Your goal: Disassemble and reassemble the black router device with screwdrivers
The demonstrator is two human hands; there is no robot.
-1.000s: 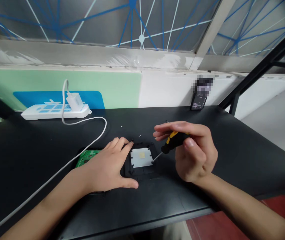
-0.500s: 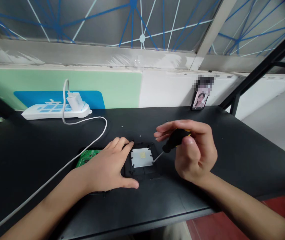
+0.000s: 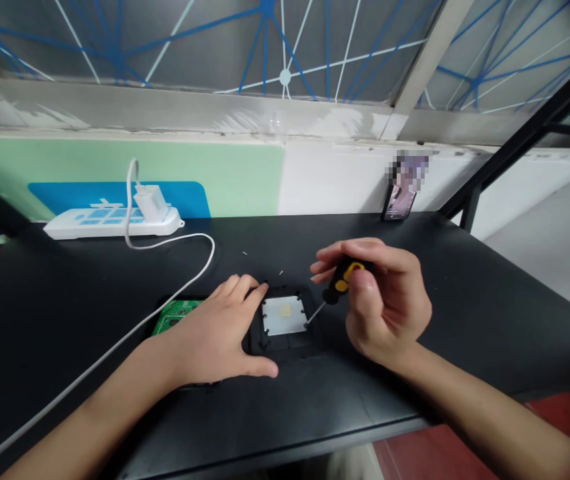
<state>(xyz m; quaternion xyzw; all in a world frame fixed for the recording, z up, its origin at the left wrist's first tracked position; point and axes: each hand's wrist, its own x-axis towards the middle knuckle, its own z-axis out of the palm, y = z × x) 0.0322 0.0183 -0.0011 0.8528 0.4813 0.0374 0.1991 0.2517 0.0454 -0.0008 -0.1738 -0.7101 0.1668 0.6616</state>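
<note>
A black device casing point(image 3: 285, 343) lies on the dark table, with a silver plate point(image 3: 285, 317) set in it and a small yellowish label on the plate. My left hand point(image 3: 215, 337) rests flat with spread fingers over the casing's left side, partly hiding a green circuit board point(image 3: 177, 313). In my right hand point(image 3: 387, 297) is a black and yellow screwdriver point(image 3: 345, 277), held between thumb and fingers. Its tip meets the plate's lower right corner, where a small dark screw or clip seems to sit.
A white power strip point(image 3: 115, 223) with a charger point(image 3: 151, 203) stands at the back left of the table point(image 3: 489, 300). Its white cable point(image 3: 99, 363) runs to the front left. A phone point(image 3: 401, 197) leans on the wall. Two tiny light pieces lie behind the casing.
My right hand has shifted slightly left and the screwdriver handle has turned, showing more yellow. The phone's screen picture differs. My left hand has stayed in place.
</note>
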